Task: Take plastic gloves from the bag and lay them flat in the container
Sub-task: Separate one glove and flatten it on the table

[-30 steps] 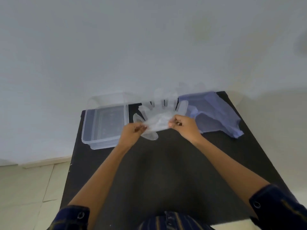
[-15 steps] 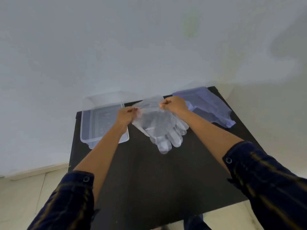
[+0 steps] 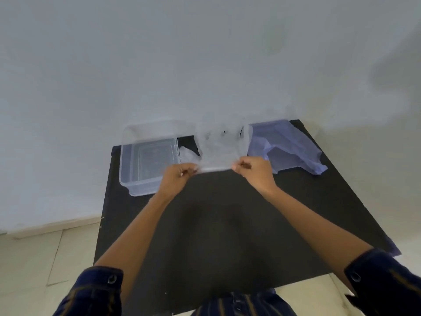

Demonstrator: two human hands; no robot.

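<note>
A clear plastic glove point(image 3: 222, 148) is stretched between my hands above the black table point(image 3: 227, 236), its cuff toward me and its blurred fingers pointing at the wall. My left hand point(image 3: 180, 176) pinches the cuff's left corner and my right hand point(image 3: 252, 172) pinches the right corner. The clear plastic container point(image 3: 145, 156) stands at the table's back left, just left of the glove; its inside looks bare. The bluish plastic bag point(image 3: 287, 147) lies crumpled at the back right.
The table's back edge meets a white wall. Tiled floor shows left of the table and at the front right. My dark striped sleeves hang over the table's near edge.
The glove has flipped: half a second ago it hung from my hands with fingers toward me, now it points away. Both hands came back toward me, still gripping the cuff.
</note>
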